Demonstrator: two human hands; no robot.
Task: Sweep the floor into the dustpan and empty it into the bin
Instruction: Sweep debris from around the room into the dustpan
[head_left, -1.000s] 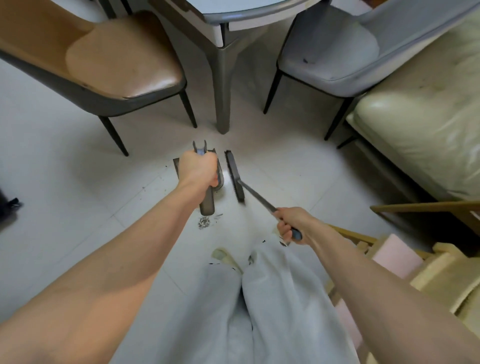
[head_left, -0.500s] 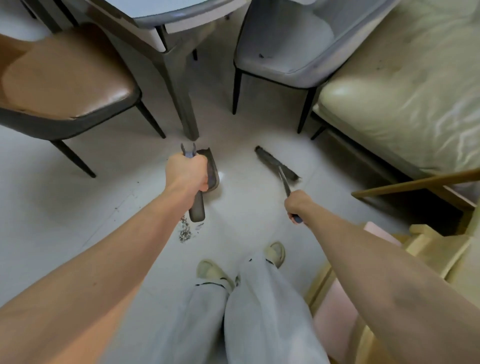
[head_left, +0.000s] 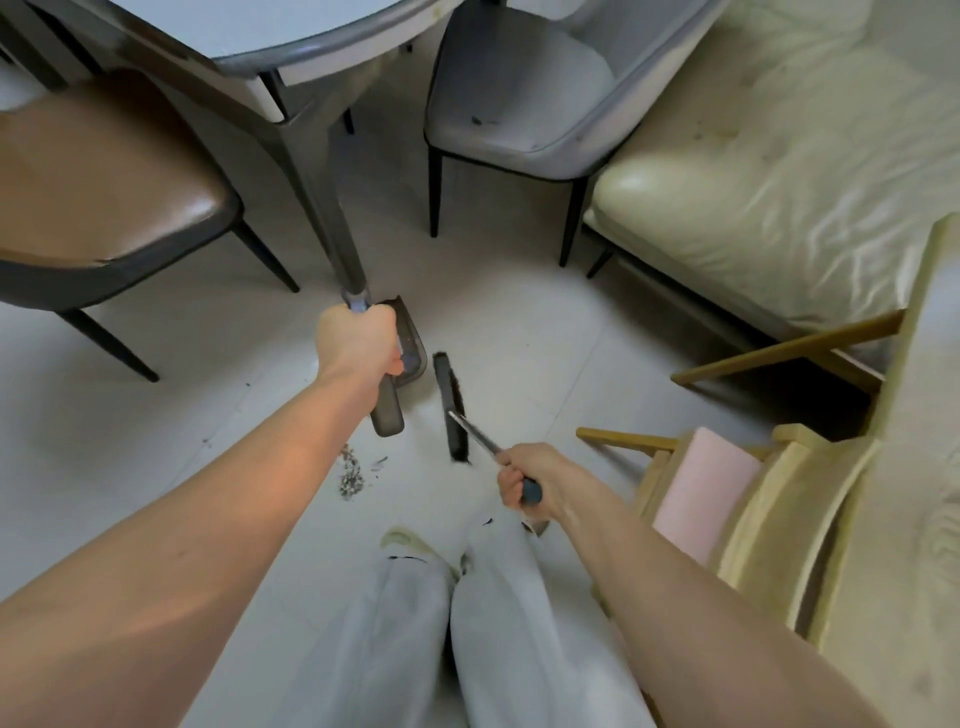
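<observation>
Two hands are busy here, and we see both from above. Our left hand (head_left: 358, 345) is curled tight round the upright handle of the dustpan (head_left: 402, 358), whose dark grey pan rests on the pale tiled floor (head_left: 182, 364) just beside the foot of the desk leg (head_left: 332, 228). Our right hand (head_left: 524, 480) is wrapped round the thin handle of the broom (head_left: 451, 410), fingers closed on a dark grip at its end (the metal shaft slants up and away from the fist towards the brush head). That long dark brush head lies on the floor just to the right of the pan, close to it but not touching as far as we can tell.

A small heap of debris (head_left: 353, 475), grey and flecked, sits on the floor near the lower end of the pan's handle, beneath our left forearm, and outside the pan. Our light trousers (head_left: 467, 634) and one pale shoe (head_left: 410, 543) show below.

Around us stand a brown chair (head_left: 104, 208) to the left, a grey chair (head_left: 519, 104) beyond the desk, a cream sofa (head_left: 779, 156) to the right, and a wooden chair with a pink cushion (head_left: 696, 493) near our right arm.
</observation>
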